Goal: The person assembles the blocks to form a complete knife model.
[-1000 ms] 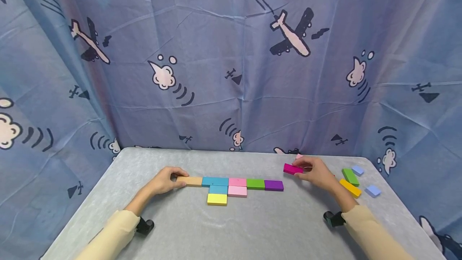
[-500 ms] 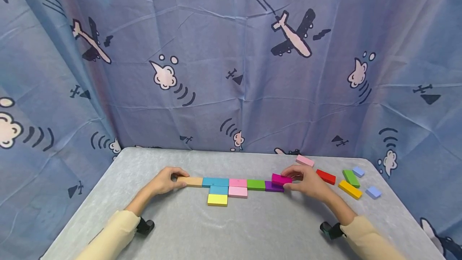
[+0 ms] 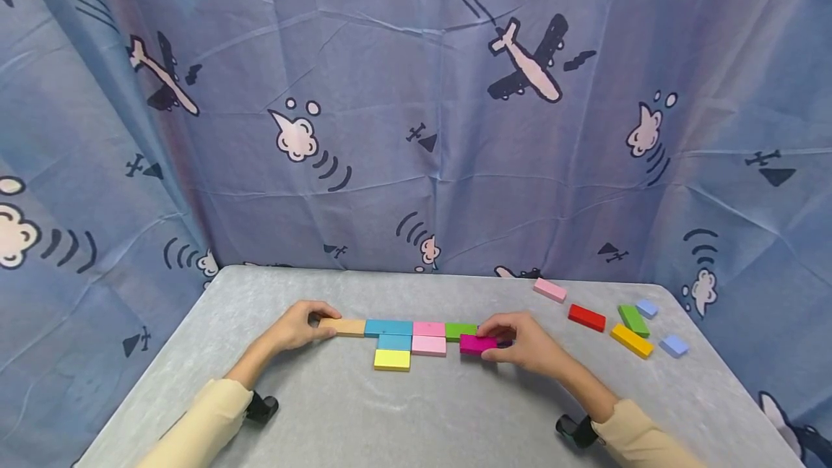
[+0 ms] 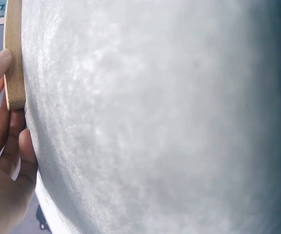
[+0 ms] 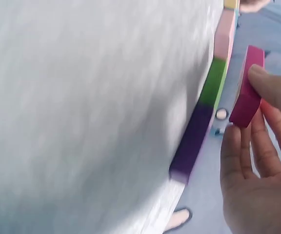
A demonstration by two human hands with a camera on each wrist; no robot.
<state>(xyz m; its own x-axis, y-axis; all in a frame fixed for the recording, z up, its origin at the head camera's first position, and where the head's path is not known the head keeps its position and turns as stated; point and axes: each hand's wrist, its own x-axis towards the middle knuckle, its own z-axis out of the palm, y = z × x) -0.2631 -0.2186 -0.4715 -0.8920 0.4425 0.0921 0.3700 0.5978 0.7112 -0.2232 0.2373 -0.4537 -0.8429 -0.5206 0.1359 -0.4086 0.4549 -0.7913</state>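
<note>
On the grey-covered table, a row of flat blocks runs from a tan wooden block (image 3: 349,327) through blue (image 3: 388,328), pink (image 3: 429,328) and green (image 3: 460,330) ones to a purple block (image 5: 193,141). My left hand (image 3: 302,325) pinches the tan block's free end between thumb and fingers. In my right hand (image 3: 531,344) a magenta block (image 3: 477,344) is held by thumb and fingertips, raised off the table in front of the green and purple blocks. That hand mostly covers the purple block in the head view. Below the row lie a second blue block (image 3: 393,341), a second pink block (image 3: 428,346) and a yellow block (image 3: 392,360).
Loose blocks lie at the table's right: a pink one (image 3: 549,289), a red one (image 3: 587,318), an orange-yellow one (image 3: 631,341), a green one (image 3: 633,320) and two light-blue ones. A patterned blue curtain (image 3: 364,92) hangs behind the table (image 3: 364,417).
My right hand has carried the magenta block leftward and nearer, from beside the loose blocks, over the purple block, to in front of the row. My left hand has stayed at the tan block.
</note>
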